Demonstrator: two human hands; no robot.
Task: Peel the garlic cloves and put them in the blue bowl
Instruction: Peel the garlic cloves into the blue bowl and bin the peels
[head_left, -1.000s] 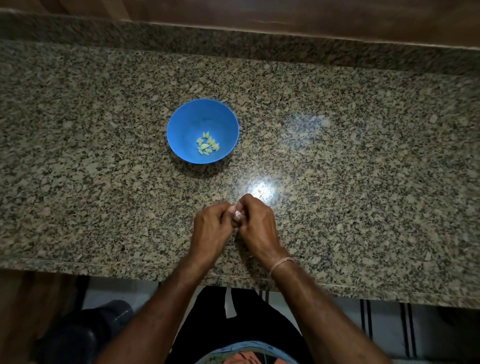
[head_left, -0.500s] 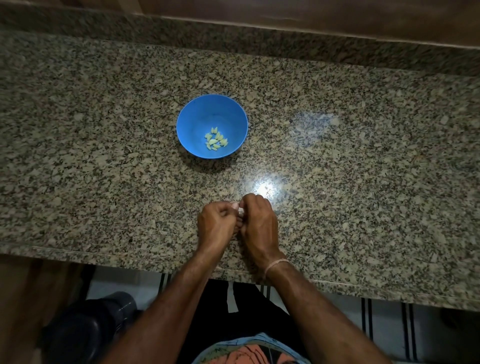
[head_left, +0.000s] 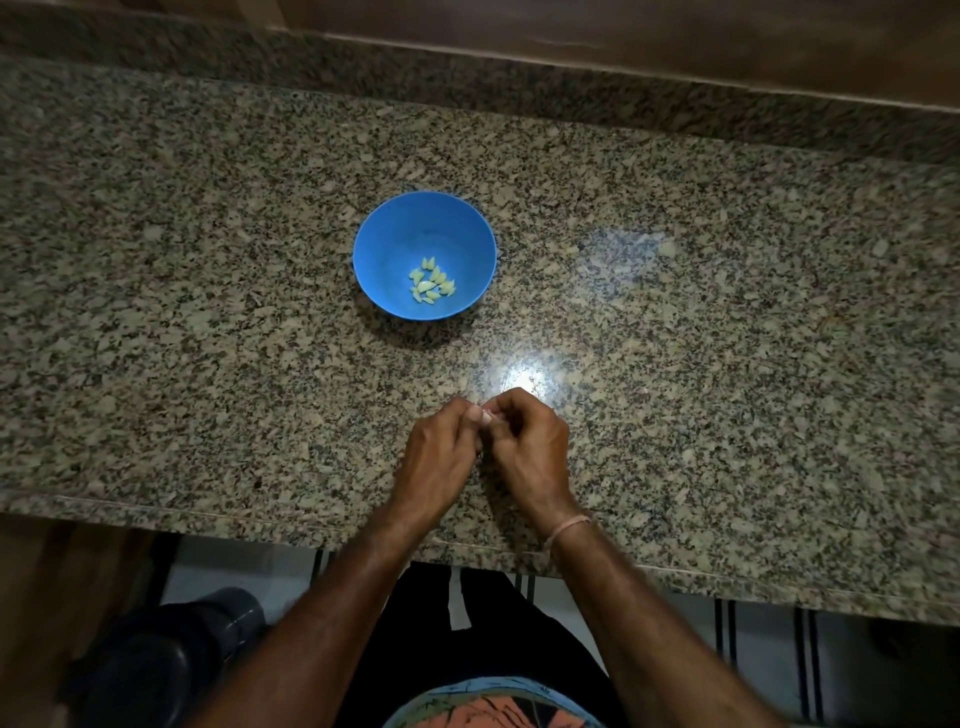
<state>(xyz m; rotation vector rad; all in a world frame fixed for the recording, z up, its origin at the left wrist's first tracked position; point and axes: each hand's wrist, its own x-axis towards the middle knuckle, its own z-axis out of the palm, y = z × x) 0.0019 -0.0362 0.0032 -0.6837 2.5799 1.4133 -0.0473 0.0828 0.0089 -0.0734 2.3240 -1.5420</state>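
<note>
Near the counter's (head_left: 727, 364) front edge, left hand (head_left: 436, 457) and right hand (head_left: 530, 447) meet, fingers curled, both pinching one small pale garlic clove (head_left: 486, 415) between them. Beyond them sits the blue bowl (head_left: 395, 244), peeled cloves (head_left: 431, 286) inside.

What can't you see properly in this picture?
Head view: the garlic clove is nearly all hidden by the left hand and right hand pinching it, so leftover skin cannot be told.
Head view: the peeled cloves in the blue bowl are too small to count.
Head view: the dark thing under the counter edge is too dim to name.
</note>
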